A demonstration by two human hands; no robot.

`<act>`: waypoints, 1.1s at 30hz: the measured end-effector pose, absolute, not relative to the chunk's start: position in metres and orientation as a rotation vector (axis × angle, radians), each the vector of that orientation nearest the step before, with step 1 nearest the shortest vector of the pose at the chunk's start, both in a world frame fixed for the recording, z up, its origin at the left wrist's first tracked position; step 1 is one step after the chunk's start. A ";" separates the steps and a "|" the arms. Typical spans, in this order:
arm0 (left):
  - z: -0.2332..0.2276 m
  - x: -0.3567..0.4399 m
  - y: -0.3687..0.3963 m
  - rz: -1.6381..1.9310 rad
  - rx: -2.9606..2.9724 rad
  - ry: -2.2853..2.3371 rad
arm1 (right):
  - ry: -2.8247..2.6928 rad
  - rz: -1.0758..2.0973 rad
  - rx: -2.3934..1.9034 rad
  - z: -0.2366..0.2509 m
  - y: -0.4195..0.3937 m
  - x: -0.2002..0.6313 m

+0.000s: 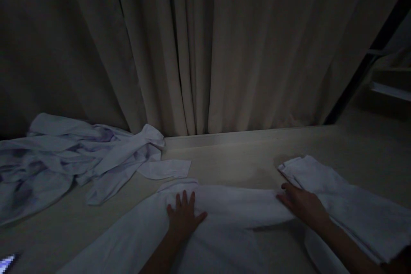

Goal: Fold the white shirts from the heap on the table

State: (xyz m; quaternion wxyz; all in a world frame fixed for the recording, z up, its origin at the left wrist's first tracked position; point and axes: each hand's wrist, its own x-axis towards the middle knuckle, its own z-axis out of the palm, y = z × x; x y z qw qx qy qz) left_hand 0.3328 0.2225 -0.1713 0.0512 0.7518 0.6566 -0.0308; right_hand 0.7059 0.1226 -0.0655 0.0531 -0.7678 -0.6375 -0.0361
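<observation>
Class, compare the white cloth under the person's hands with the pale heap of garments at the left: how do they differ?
The white cloth lies spread and smoothed flat; the heap of garments is crumpled and tangled. The cloth sits near, under the left hand and right hand; the heap lies farther back by the curtain, untouched. Both are pale fabric on one surface.

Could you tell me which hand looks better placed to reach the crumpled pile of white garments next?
Probably the left hand. It lies flat on the white garment, on the side nearer the crumpled pile at the left. The right hand rests at the garment's far right edge, beside the folded stack.
</observation>
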 end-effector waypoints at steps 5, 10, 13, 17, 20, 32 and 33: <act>-0.174 0.331 0.227 -0.119 2.279 1.978 | -1.982 0.101 -2.396 -0.109 0.061 0.763; -0.159 0.335 0.226 -0.090 2.330 1.885 | -1.822 -0.048 -2.488 -0.099 0.064 0.775; -0.149 0.360 0.207 -0.057 2.430 1.773 | -1.612 -0.058 -2.492 -0.061 0.102 0.755; -0.166 0.405 0.167 0.156 2.473 1.504 | -1.575 -0.092 -2.410 -0.015 0.154 0.723; -0.190 0.419 0.155 0.219 2.426 1.535 | -1.735 -0.115 -2.402 0.004 0.175 0.712; -0.194 0.416 0.180 0.224 2.514 1.604 | -2.265 -0.211 -2.611 0.008 0.125 0.776; -0.194 0.415 0.181 0.233 2.526 1.585 | -2.241 -0.256 -2.625 0.011 0.124 0.781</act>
